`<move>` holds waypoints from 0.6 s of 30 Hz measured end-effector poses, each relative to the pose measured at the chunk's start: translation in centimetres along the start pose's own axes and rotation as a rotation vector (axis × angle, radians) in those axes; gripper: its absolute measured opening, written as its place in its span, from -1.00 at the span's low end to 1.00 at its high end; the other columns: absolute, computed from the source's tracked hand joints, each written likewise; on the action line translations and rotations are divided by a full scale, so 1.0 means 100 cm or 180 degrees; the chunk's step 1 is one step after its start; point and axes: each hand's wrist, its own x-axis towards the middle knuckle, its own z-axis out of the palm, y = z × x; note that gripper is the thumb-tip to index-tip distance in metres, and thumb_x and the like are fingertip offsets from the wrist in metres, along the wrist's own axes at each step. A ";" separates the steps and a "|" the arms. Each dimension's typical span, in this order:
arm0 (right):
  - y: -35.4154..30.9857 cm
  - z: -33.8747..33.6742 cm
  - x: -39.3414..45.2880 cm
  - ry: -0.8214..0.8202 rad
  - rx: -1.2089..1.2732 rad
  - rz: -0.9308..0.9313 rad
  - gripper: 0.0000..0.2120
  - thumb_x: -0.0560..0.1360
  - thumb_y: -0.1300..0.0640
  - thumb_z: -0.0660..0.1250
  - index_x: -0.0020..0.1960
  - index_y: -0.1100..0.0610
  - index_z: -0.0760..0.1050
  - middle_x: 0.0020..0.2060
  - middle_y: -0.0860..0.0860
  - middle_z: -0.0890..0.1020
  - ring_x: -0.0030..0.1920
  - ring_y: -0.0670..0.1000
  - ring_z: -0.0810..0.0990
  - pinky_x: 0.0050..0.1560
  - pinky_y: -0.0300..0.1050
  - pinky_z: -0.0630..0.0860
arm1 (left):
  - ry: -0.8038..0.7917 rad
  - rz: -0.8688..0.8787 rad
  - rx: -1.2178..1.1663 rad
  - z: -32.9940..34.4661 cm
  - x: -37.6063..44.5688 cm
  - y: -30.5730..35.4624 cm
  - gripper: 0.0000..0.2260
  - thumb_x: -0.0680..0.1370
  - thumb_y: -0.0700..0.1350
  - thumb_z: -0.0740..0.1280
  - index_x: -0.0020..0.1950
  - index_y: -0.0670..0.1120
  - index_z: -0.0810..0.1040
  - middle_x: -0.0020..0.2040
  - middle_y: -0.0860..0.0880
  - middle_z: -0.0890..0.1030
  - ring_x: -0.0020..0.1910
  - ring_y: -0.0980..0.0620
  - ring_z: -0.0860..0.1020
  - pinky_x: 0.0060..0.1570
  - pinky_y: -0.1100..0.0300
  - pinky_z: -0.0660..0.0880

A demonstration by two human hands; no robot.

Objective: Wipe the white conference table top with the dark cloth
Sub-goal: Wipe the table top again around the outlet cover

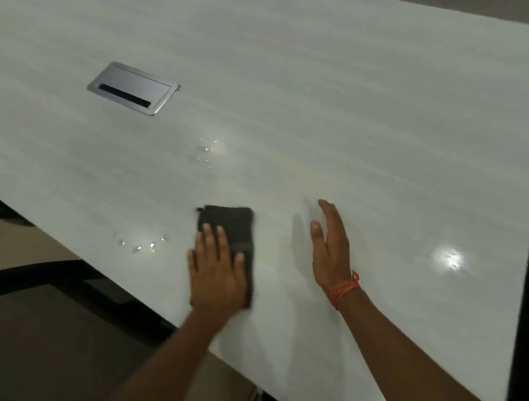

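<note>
The white conference table top point(311, 86) fills most of the view. A dark folded cloth point(230, 223) lies flat on it near the front edge. My left hand point(216, 267) presses down on the cloth's near half with straight, spread fingers. To the right, my right hand point(331, 245) is held edge-on over the table with straight fingers and holds nothing; an orange thread band circles its wrist. Water drops point(141, 243) glisten left of the cloth, and more water drops point(208, 152) lie beyond it.
A silver cable box lid point(134, 87) is set flush into the table at the upper left. A dark chair point(41, 278) stands at the table's left edge. The right table edge point(526, 243) drops to dark floor.
</note>
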 end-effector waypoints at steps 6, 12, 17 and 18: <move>0.002 0.043 0.026 -0.0055 -0.0676 -0.0389 -0.50 0.65 -0.08 0.00 0.54 0.06 0.25 0.53 -0.02 0.26 0.56 -0.06 0.09 0.55 -0.19 -0.02 | 0.0201 0.0361 -0.0068 -0.009 0.133 0.022 -0.34 0.62 0.11 -0.13 0.56 -0.34 0.11 0.59 -0.34 0.04 0.59 -0.31 0.03 0.53 -0.23 0.05; 0.015 0.036 0.048 0.0185 -0.1134 -0.0306 -0.52 0.66 0.00 0.00 0.50 0.17 0.31 0.52 0.11 0.30 0.55 0.03 0.17 0.46 -0.46 -0.10 | -0.0162 0.1958 0.0060 0.004 0.070 0.040 -0.46 0.68 0.09 -0.08 0.64 -0.05 0.00 0.64 -0.17 -0.03 0.62 -0.16 -0.06 0.56 -0.13 0.00; 0.004 0.040 0.046 0.0266 -0.1353 -0.0221 -0.50 0.65 -0.06 0.00 0.52 0.10 0.29 0.55 0.05 0.24 0.57 -0.02 0.12 0.51 -0.31 -0.01 | 0.0130 0.1183 0.0198 -0.024 0.127 -0.097 -0.44 0.67 0.13 -0.08 0.59 -0.12 0.19 0.58 -0.29 0.15 0.53 -0.32 0.21 0.44 -0.18 0.25; 0.003 0.041 0.047 0.0232 -0.1457 -0.0283 -0.49 0.65 -0.08 -0.02 0.53 0.09 0.28 0.55 0.06 0.23 0.57 0.00 0.10 0.53 -0.22 0.01 | 0.0118 0.0947 0.0211 -0.030 0.153 -0.114 -0.42 0.66 0.14 -0.09 0.59 -0.14 0.18 0.57 -0.32 0.15 0.52 -0.34 0.21 0.42 -0.22 0.25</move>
